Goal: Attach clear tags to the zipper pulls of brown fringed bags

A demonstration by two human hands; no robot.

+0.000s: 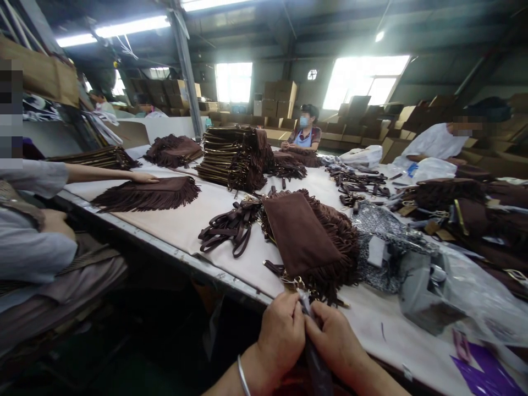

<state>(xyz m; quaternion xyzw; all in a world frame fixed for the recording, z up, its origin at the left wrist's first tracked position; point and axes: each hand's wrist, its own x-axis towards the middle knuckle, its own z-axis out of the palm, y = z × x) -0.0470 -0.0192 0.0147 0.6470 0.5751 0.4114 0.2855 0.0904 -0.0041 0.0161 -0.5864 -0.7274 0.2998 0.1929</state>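
Note:
At the table's near edge, my left hand (282, 324) and my right hand (336, 341) are closed, thumbs nearly together, around a plastic-wrapped strap (317, 366). The strap hangs down between them, dark under greyish film. A gold-coloured metal clasp (299, 282) shows just above my fingers; whether it joins the strap is hard to tell. Right beyond lies a pile of brown fringed pouches (307, 234), the top one flat. Several loose dark wrist straps (231, 225) lie to the left of that pile.
A tall stack of zipped pouches (229, 157) stands farther back. On the left, a co-worker's hand (144, 177) rests at a fringed pouch (160, 192). Clear plastic bags (474, 291) and a grey container (424, 291) are at right. Other people work across the table (157, 228).

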